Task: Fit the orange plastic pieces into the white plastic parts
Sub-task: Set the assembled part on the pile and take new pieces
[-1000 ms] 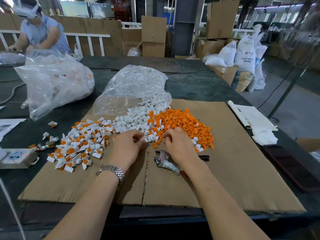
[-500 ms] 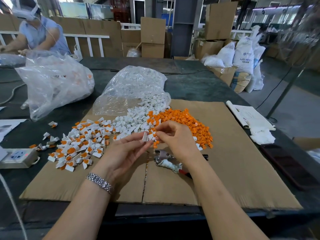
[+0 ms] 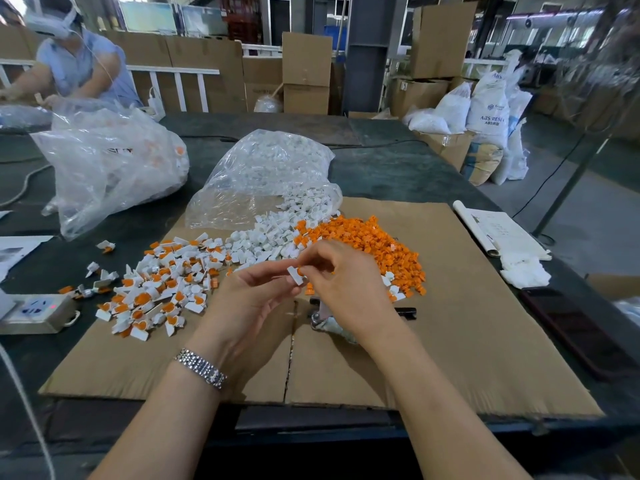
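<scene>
At the far left of the worktop (image 3: 398, 174) a power strip (image 3: 38, 311) sat beside the cardboard sheet (image 3: 485, 341). Next to it on the cardboard lay the assembled pieces (image 3: 156, 296), white with orange showing, then loose white plastic parts (image 3: 263, 237) spilling from a clear bag (image 3: 263, 178).

The left hand (image 3: 256, 296) was raised above the cardboard, its fingertips pinching a white part (image 3: 295, 274). The right hand (image 3: 346, 282) met it from the other side, fingers curled and pinched at the part's edge; a speck of orange showed there, probably the orange piece, though too small to be sure. Under the right wrist lay a metal hand tool (image 3: 325, 322), and beyond it the pile of orange plastic pieces (image 3: 377, 245).

To seat this one well, the left hand should probably brace the white part steady with its opening towards the right hand, and the orange piece should go in square, then be pressed until flush. Tilted entry would likely jam or pop out.
</scene>
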### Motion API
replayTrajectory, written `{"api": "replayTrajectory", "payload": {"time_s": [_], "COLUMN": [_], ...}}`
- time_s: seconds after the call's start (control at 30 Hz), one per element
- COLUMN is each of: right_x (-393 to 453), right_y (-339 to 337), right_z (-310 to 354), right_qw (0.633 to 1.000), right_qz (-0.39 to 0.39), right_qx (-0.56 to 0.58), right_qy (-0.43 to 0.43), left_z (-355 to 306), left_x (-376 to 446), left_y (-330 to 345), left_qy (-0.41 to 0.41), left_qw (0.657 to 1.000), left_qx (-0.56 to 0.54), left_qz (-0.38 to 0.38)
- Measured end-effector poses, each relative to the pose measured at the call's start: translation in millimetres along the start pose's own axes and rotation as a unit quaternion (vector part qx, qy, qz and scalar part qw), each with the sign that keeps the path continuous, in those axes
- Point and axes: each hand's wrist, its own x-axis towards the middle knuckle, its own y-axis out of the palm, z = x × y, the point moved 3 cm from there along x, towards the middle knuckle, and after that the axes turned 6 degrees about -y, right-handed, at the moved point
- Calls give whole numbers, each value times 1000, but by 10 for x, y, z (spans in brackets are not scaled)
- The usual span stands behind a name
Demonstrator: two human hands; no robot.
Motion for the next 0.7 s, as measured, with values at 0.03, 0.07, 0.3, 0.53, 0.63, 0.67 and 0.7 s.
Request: {"api": "replayTrajectory", "payload": {"time_s": [0.03,0.07,0.3,0.53,0.63,0.67,0.7], "right_x": [5,11,-8,-111,-143,-150,-154], "right_y": [5,13,-15,-148,-171,-173,-177], "right_z": [16,32,43,46,60,67,72], "right_qw": [1000,999,985,988,994,995,996], "right_qz": [0,-2,-35,34,15,14,14], "right_qx": [-20,-32,94,130,105,97,92], "right_qy": [3,11,143,72,38,27,16], "left_z": [-19,-40,-102,-111,-107,-110,-114], "left_x": [-10,-26,-114,-152,-162,-173,-182], "left_y": [11,25,122,106,136,149,155], "left_qy": [22,46,152,69,59,58,58], "left_qw": [998,991,951,995,996,996,996], "left_qx": [54,126,262,68,61,61,63], "left_qz": [-10,-23,-58,4,14,13,11]}}
